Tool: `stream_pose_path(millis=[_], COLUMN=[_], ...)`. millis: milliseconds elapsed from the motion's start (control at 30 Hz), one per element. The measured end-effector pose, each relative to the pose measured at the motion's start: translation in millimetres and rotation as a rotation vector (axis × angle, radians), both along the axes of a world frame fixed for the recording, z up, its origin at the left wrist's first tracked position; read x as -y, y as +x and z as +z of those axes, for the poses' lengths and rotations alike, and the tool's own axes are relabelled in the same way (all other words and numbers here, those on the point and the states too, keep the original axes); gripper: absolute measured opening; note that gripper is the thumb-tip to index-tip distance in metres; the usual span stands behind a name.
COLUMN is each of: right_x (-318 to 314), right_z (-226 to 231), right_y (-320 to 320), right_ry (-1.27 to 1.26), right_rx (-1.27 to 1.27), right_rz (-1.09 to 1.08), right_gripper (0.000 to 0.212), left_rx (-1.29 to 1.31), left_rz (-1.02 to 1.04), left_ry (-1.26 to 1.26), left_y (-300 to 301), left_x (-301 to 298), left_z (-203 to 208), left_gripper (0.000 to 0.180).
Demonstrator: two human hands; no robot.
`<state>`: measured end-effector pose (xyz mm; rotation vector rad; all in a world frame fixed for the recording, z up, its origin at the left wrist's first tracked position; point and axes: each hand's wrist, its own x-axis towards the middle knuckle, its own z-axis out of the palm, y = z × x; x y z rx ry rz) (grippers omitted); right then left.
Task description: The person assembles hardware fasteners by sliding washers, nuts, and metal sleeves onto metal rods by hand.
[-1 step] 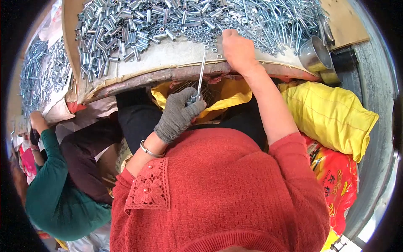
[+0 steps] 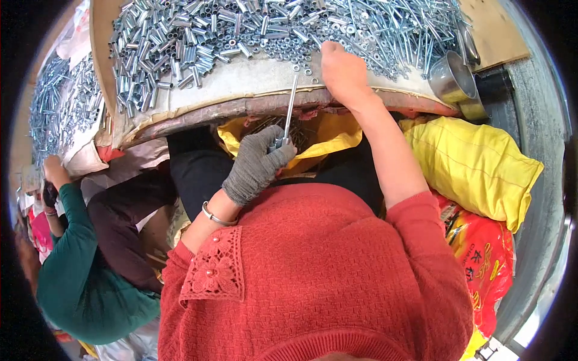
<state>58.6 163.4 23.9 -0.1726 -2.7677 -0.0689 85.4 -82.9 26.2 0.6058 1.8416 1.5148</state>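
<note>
Bolt (image 2: 290,108), a long silver one, is standing nearly upright in the left hand (image 2: 257,165), its lower end pinched inside the curled grey-gloved fingers and its tip reaching up to the edge of the work board (image 2: 241,78). How much of the shaft is sitting inside the fist is hidden by the glove. A thin bracelet (image 2: 212,215) is circling that wrist, just above the red knitted sleeve (image 2: 211,271), which is filling most of the near view and covering the person's lap.

Beyond the glove, a yellow cloth (image 2: 325,135) is lying under the board's rim, with more metal parts showing dimly in its fold; what they are is hard to tell. To the right, a yellow sack (image 2: 475,165) and a red printed bag (image 2: 481,253) are partly cut off by the dark rim of the view.

Farther off, the bare right hand (image 2: 343,72) is resting palm down among small nuts and rods on the board, fingers bunched together; whether it is pinching anything is hidden under the hand. Short metal sleeves (image 2: 162,48) are heaped to the left, and a steel cup (image 2: 451,78) is standing at the right edge.

At the left rim, another person in a green sleeve (image 2: 78,265) is working, their hand mostly out of sight.

Nothing is differing from the earlier frame: both hands and the bolt are keeping their places.
</note>
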Motion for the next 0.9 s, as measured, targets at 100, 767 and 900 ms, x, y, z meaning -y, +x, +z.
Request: stream_pose_path(millis=[100, 767, 900], right_x=[10.3, 25.8, 10.8], right_z=[6.5, 10.2, 10.6], right_y=[18.7, 49.0, 33.3], right_ry=[-0.205, -0.794, -0.899], right_rx=[-0.111, -0.313, -0.353], right_rz=[0.097, 0.581, 0.237], right_gripper=[0.009, 0.023, 0.018], left_rx=[-0.144, 0.306, 0.172], left_rz=[-0.039, -0.127, 0.054], left_ry=[-0.002, 0.134, 0.122], left_y=[0.0, -4.7, -9.0], left_x=[-5.0, -12.7, -9.4], left_z=[-3.2, -1.1, -8.0], left_gripper=[0.021, 0.021, 0.018])
